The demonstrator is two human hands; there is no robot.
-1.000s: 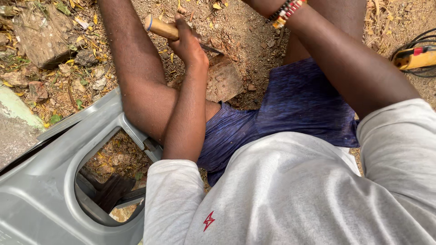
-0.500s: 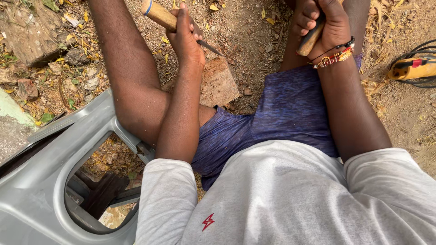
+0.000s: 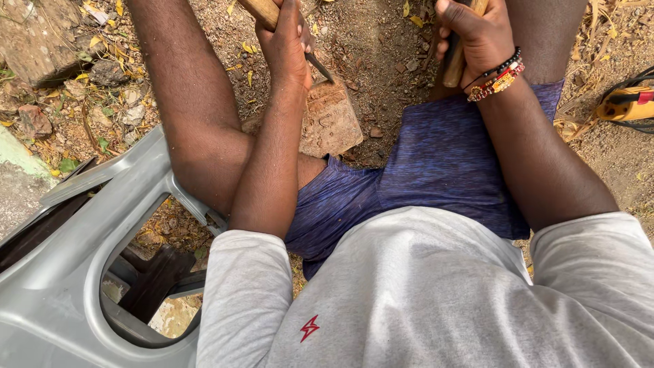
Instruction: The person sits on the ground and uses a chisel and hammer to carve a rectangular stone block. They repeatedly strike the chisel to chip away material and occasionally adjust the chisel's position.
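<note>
Chisel (image 3: 319, 67) unmoved on block (image 3: 332, 119); right hand (image 3: 477, 34) has lowered.

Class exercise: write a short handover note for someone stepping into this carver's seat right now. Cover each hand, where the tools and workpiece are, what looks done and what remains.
Left hand: closed around a wooden-handled chisel, its metal tip at the upper edge of the wooden block.
Right hand: gripping a wooden mallet handle, raised to the right of the block; beaded bracelets on the wrist.
Block lies on the dirt between the legs.
Done: shallow carved marks show on the block's face.
Left: cannot tell how much; the pattern is too faint to read.
Nearby: grey plastic chair on the left, yellow power tool on the right.
</note>
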